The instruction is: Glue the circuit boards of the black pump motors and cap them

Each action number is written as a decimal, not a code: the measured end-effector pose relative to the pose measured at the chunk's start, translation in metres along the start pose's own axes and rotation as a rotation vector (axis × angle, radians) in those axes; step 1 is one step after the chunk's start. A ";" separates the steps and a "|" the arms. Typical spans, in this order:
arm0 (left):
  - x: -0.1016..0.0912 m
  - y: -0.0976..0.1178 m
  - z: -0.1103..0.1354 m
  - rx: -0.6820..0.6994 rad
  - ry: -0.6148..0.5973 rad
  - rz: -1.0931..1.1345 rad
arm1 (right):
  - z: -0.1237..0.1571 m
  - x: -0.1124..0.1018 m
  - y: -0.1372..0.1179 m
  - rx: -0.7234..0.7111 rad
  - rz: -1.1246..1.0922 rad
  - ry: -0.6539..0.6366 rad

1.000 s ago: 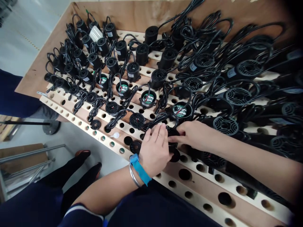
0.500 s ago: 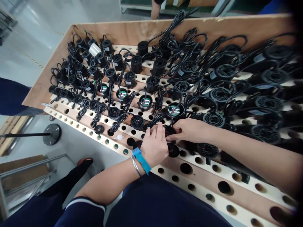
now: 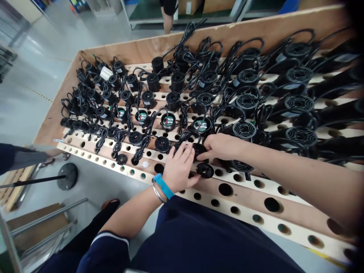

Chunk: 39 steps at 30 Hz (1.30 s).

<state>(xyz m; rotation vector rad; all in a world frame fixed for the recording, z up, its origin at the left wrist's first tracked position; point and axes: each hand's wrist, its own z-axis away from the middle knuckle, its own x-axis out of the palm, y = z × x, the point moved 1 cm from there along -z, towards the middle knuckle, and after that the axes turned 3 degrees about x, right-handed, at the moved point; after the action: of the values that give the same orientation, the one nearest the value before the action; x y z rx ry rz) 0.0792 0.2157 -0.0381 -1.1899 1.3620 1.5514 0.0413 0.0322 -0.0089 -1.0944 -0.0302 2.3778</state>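
Observation:
My left hand (image 3: 178,167), with a blue wristband and a silver bangle, curls its fingers against the left side of a black round housing (image 3: 200,152) at the tray's near side. My right hand (image 3: 217,147) reaches in from the right, thumb and fingers closed on the same housing. Both hands hide most of it. Just below lies a black disc-shaped cap (image 3: 205,170), close to my left thumb. Behind the hands, an open black housing (image 3: 201,124) shows a green circuit board and a red wire.
A wooden tray (image 3: 247,189) with rows of round holes carries many black housings with coiled cables (image 3: 142,148). A white cylinder (image 3: 106,73) lies at the far left. Another person's arm (image 3: 54,152) is at the left edge; a leg (image 3: 167,19) shows beyond the tray.
The camera view has shifted, so the tray's contents appear further left. Both hands stay at the black housing. My left thumb has spread out, and the black cap beneath shows more.

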 end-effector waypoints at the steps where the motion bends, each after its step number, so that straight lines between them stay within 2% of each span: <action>1: 0.000 0.001 0.002 0.001 -0.002 0.009 | 0.000 0.001 0.000 0.000 0.001 0.009; 8: 0.004 0.014 0.001 -0.091 0.023 0.040 | -0.002 -0.001 0.000 0.004 0.015 0.029; 11: 0.006 0.015 0.001 -0.104 0.032 -0.001 | 0.010 0.002 -0.003 0.063 0.035 0.111; 14: 0.007 0.014 0.004 -0.117 0.043 -0.031 | 0.032 0.026 -0.006 0.022 0.088 0.346; 17: 0.007 0.014 0.006 -0.131 0.040 -0.005 | 0.051 0.063 -0.008 -0.235 0.177 0.743; 19: 0.006 0.013 0.006 -0.145 0.035 0.034 | 0.056 0.085 -0.009 -0.301 0.208 0.865; 22: 0.008 0.012 0.005 -0.157 0.034 0.069 | 0.054 0.105 -0.012 -0.296 0.231 0.899; 26: 0.015 0.011 0.005 -0.136 0.073 0.047 | 0.047 0.114 -0.019 -0.265 0.248 0.975; 28: 0.019 0.012 0.006 -0.133 0.094 0.030 | 0.047 0.113 -0.022 -0.235 0.235 1.000; 32: 0.020 0.013 0.007 -0.148 0.111 0.040 | 0.050 0.102 -0.022 -0.211 0.199 0.971; 36: 0.011 0.008 0.005 -0.177 0.121 0.115 | 0.050 0.096 -0.017 -0.223 0.178 1.025; 39: 0.003 -0.003 0.007 -0.134 0.170 0.254 | 0.047 0.097 -0.015 -0.231 0.179 1.023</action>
<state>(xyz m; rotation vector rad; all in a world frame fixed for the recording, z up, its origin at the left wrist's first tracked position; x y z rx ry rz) 0.0796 0.2226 -0.0417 -1.2945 1.5912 1.7748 -0.0378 0.0994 -0.0416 -2.3678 0.1606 1.7063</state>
